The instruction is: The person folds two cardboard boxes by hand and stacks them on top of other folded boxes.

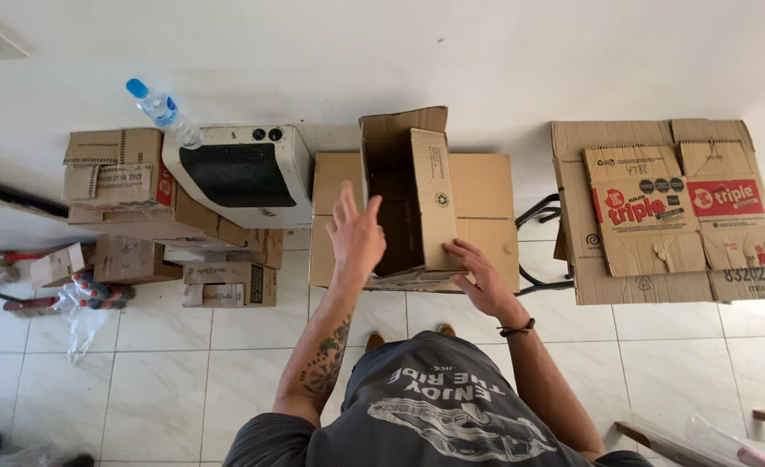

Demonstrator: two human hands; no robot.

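At far left we see a stack of cardboard boxes (pixel 123 186) against the white wall, with smaller cartons (pixel 227 281) on the tiled floor (pixel 157 389) just below it. A clear water bottle (pixel 164 111) with a blue cap lies tilted on the top of a white appliance (pixel 240 173) with a dark grille, which rests on that stack. A plastic-wrapped bundle (pixel 88 298) with red parts lies on the floor near the left edge; we cannot tell what it contains.

At centre, an open brown cardboard box (pixel 417 199) stands on edge on a flattened sheet of cardboard (pixel 486 190), its opening turned toward the left and its flaps spread. We cannot see clearly what carries the sheet, though it appears to be a tabletop on a black metal frame (pixel 542 251).

The left hand (pixel 355 235) is raised just beside the box's open side, fingers (pixel 348 201) released and spread, grasping nothing; whether it touches the box edge is not clear. The right hand (pixel 479 278) lies against the near right corner of the box, fingers (pixel 456 251) curled onto the cardboard wall, pressing or holding it. A dark cord bracelet (pixel 517 329) circles the right wrist.

At right, several flattened printed cartons (pixel 668 207) with red labels lie stacked, well apart from the box.
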